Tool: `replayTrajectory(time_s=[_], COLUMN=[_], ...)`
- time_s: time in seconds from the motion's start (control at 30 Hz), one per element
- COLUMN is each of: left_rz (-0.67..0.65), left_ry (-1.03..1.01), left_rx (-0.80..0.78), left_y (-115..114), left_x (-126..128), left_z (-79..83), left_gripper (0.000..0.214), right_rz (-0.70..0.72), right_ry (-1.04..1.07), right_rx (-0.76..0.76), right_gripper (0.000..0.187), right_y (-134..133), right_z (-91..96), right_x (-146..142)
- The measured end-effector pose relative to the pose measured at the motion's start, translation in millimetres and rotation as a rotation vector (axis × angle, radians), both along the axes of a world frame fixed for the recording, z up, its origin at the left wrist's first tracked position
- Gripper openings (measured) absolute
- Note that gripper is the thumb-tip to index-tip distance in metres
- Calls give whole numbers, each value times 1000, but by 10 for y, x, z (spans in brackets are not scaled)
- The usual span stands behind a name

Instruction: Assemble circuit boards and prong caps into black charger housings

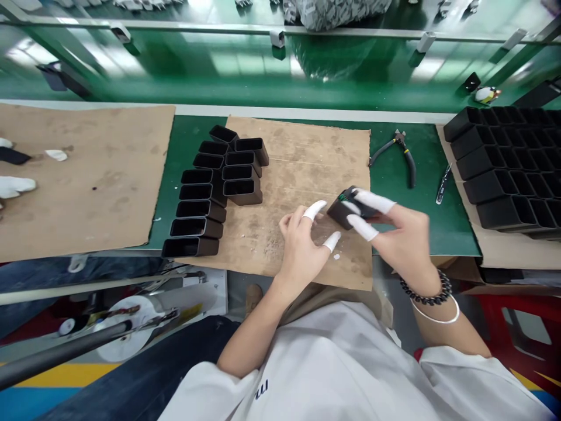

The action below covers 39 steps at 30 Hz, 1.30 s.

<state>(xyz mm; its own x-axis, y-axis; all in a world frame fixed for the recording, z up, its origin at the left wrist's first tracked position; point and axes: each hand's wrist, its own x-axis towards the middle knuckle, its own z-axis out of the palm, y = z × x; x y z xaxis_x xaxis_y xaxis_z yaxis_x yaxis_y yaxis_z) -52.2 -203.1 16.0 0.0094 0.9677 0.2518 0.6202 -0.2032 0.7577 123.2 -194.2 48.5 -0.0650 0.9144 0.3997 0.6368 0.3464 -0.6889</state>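
Observation:
My right hand, with white finger cots on the thumb and two fingers, grips a black rectangular plastic housing above the brown cardboard sheet. My left hand, also wearing finger cots, hovers just left of the housing with fingers curled and its fingertip near the part's edge; it holds nothing I can make out. Two rows of the same black housings lie on their sides left of my hands, open ends facing me.
A large stack of black housings fills the right side. Pliers and a small tool lie on the green bench mat. Another cardboard sheet lies left, with another person's gloved fingers at its edge. A green conveyor runs behind.

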Motion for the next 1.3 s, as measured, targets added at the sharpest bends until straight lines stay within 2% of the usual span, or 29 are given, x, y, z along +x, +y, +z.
replayTrajectory(time_s=[0.07, 0.1, 0.17, 0.23, 0.33, 0.5, 0.63, 0.73, 0.83, 0.9, 1.07, 1.17, 1.3], left_rz=[55, 90, 141, 153, 143, 148, 135, 63, -132, -209, -149, -156, -153], left_ry=[-61, -87, -122, -147, -176, -136, -124, -163, -217, -245, -277, -272, -252], left_rx=[40, 64, 93, 99, 93, 72, 75, 54, -19, -83, -184, -197, -219], left_y=[-20, -23, -19, -6, 7, 15, 24, 13, -14, -27, -15, -1, 12], left_x=[-80, -114, -169, -201, -217, -219, -219, -168, -50, 40, 162, 178, 196], left_z=[-23, -35, -54, -67, -80, -99, -101, -83, -69, -77, -136, -148, -115], left_gripper=[47, 43, 38, 36, 35, 33, 32, 40, 67, 80, 75, 81, 76], right_rz=[-39, -10, 94, 122, -6, 46, -77, 34, 96, 113, 127, 184, 228], right_ry=[-7, -30, -87, -106, -79, -135, -108, -116, -107, -68, 26, 11, 16], right_rx=[130, 161, 130, 106, 159, 116, 203, 166, 135, 131, 62, 64, -1], right_gripper=[36, 35, 34, 33, 34, 31, 29, 27, 29, 30, 31, 39, 53], right_y=[17, 20, 23, 24, 21, 11, -16, -41, -66, -87, -157, -187, -172], right_z=[-16, -38, -90, -126, -159, -197, -232, -316, -347, -312, -201, -189, -149], right_x=[40, 53, 73, 95, 120, 120, 91, 59, 49, 54, 91, 113, 143])
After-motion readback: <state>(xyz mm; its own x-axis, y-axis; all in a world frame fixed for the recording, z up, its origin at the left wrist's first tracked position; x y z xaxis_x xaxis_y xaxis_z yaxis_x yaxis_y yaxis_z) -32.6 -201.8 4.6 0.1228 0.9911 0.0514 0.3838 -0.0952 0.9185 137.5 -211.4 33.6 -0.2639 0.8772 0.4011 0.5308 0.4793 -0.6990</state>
